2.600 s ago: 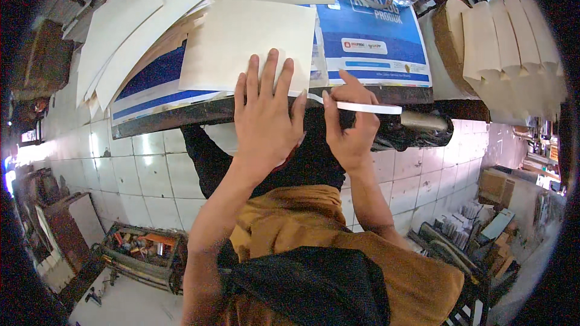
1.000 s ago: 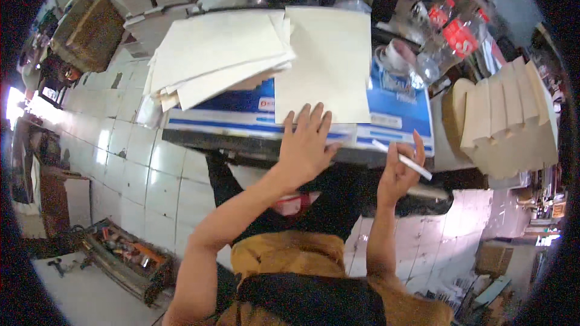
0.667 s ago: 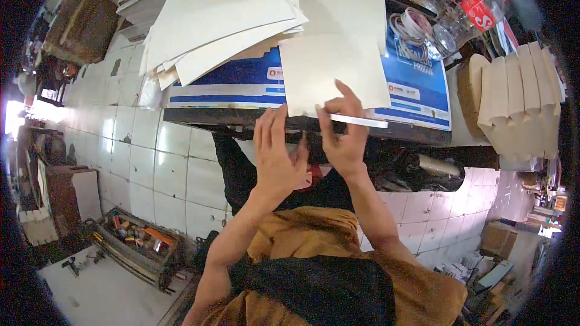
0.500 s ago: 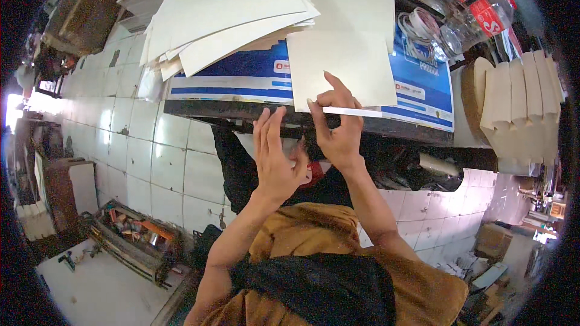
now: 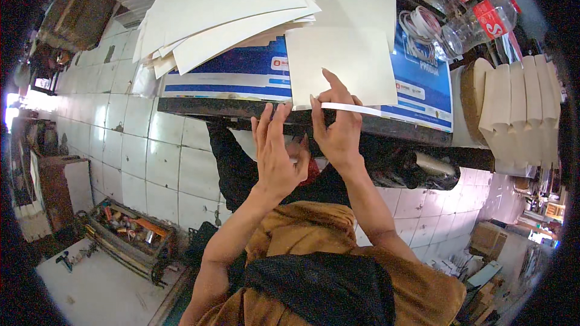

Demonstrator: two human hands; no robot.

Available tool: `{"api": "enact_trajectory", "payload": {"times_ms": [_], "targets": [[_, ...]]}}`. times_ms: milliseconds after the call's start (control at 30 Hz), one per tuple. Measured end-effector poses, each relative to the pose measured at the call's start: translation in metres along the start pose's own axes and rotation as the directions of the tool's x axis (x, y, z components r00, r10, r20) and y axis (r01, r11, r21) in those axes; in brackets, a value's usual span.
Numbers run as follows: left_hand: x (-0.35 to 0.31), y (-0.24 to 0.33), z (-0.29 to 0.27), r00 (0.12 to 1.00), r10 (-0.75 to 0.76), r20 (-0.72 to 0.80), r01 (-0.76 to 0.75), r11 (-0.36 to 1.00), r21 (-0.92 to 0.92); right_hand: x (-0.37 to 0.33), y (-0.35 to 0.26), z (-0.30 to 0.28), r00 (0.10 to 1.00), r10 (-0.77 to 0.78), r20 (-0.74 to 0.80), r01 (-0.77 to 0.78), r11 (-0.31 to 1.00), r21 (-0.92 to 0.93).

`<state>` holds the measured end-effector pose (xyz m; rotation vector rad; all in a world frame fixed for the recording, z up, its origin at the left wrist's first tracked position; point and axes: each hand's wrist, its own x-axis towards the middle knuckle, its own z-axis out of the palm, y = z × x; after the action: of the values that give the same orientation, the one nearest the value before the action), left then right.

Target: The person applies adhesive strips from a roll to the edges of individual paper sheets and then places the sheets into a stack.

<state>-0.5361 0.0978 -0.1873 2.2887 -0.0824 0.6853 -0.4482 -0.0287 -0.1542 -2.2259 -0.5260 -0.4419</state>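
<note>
A cream paper sheet (image 5: 338, 60) lies at the table's near edge, partly over a larger cream sheet (image 5: 350, 0). My right hand (image 5: 338, 136) is at its near edge, fingers bent and closed on a narrow white strip (image 5: 365, 110), with the index finger raised over the paper. Whether the strip is a flat tool or a piece of paper, I cannot tell. The thumb tip is close to the sheet's near left corner. Beside that corner, my left hand (image 5: 278, 160) has its fingers stretched up to the table edge, with nothing seen in it.
A fanned stack of cream sheets (image 5: 229, 6) lies at the far left of the table. Blue printed sheets (image 5: 229, 78) cover the tabletop. Plastic bottles (image 5: 492, 21), a white coil (image 5: 423, 24) and folded cream paper bundles (image 5: 513, 105) stand to the right.
Both hands stay almost in place, and the strip remains in my right hand. My left fingertips have shifted slightly, and the view has tilted a little.
</note>
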Motion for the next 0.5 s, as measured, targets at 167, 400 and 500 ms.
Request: {"api": "enact_trajectory", "payload": {"times_ms": [167, 400, 500], "targets": [[0.0047, -0.0005, 0.0003, 1.0, -0.019, 0.014, 0.018, 0.999, 0.041, -0.0006, 0.0018, -0.0008, 1.0, -0.003, -0.009, 0.003, 0.999, 0.033], [0.0007, -0.0047, 0.0039, 1.0, -0.014, -0.008, 0.014, 1.0, 0.026, -0.001, 0.0019, 0.0005, 0.999, 0.046, 0.018, -0.047, 0.997, 0.057], [-0.0011, -0.0039, 0.0054, 1.0, -0.012, 0.029, 0.011, 0.999, 0.048, -0.0015, 0.0023, 0.0001, 0.998, 0.05, 0.026, -0.052, 0.996, 0.076]]}}
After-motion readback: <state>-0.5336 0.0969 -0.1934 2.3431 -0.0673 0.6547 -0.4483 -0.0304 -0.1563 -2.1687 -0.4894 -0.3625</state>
